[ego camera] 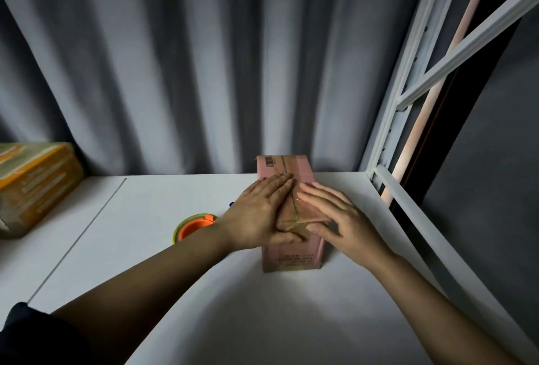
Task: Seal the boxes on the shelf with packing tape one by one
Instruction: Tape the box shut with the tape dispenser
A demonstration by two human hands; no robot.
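While you are leaning over the white shelf [204, 291], things are lying like this, left to right:
Far left: a taped yellow-brown box [32, 186] is sitting at the edge.
Tape roll [194, 226]: lying flat just beside your left wrist.
Left hand [262, 213]: pressing flat, fingers straight, gripping nothing.
Pink box [291, 256]: resting mid-shelf under both palms.
Right hand [344, 221]: pressing flat likewise.

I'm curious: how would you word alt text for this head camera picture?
Two bare hands, left hand and right hand, press flat on a taped pink cardboard box on a white shelf. A roll of packing tape with an orange core lies left of it.
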